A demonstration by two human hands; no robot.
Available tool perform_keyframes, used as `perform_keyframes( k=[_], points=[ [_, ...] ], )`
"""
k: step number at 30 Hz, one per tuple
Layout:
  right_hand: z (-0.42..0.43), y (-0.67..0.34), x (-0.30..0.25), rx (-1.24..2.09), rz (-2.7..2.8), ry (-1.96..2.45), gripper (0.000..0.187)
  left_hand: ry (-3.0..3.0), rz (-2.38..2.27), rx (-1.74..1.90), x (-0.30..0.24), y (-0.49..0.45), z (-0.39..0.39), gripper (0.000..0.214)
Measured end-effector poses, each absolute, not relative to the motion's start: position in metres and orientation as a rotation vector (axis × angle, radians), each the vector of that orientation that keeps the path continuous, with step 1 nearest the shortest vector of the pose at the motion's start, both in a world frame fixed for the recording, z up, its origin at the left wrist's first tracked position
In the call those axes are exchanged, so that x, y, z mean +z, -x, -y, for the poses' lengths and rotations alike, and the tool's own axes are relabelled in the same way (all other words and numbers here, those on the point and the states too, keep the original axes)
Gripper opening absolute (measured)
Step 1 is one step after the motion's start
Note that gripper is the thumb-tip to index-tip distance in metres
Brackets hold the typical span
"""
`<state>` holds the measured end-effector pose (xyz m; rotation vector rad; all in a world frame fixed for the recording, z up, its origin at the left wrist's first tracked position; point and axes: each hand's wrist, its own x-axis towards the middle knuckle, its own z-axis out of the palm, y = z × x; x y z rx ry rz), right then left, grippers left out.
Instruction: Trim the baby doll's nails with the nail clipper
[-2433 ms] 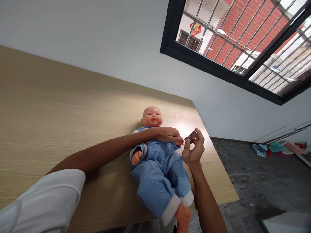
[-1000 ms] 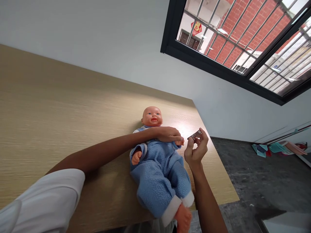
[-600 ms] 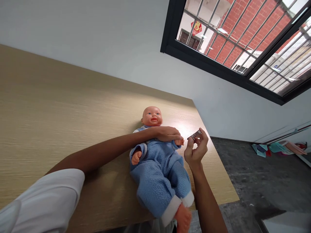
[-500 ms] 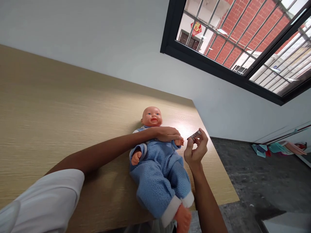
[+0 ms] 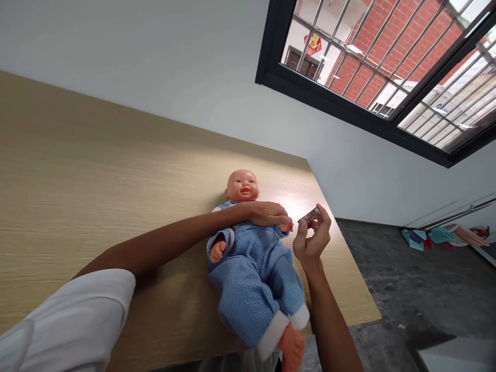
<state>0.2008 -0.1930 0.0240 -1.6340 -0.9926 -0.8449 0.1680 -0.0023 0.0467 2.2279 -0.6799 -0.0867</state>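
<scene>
A baby doll (image 5: pixel 253 263) in a fuzzy blue outfit with white cuffs lies face up on the wooden table (image 5: pixel 77 175), its feet over the front edge. My left hand (image 5: pixel 268 213) reaches across the doll's chest, its fingers closed around the doll's arm by the small hand (image 5: pixel 285 226). Between the thumb and fingers of my right hand (image 5: pixel 313 237) is a small silver nail clipper (image 5: pixel 310 214). Its tip points at the doll's hand, with a narrow gap between them.
A barred window (image 5: pixel 368 67) with a dark frame is set in the pale wall (image 5: pixel 155 62). The table's right edge drops to a dark floor (image 5: pixel 375 263). Several coloured cloth-like items (image 5: pixel 445 236) lie by the wall at the right.
</scene>
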Motion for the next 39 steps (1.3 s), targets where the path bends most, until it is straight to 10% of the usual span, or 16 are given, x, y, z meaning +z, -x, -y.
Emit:
perform_keyframes(
  k=[39],
  points=[
    [0.1930,-0.2018,0.0229,-0.827,1.001,1.639,0.048,-2.316,0.652,-0.074,0.0504,-0.1646,0.0039,0.064]
  ],
)
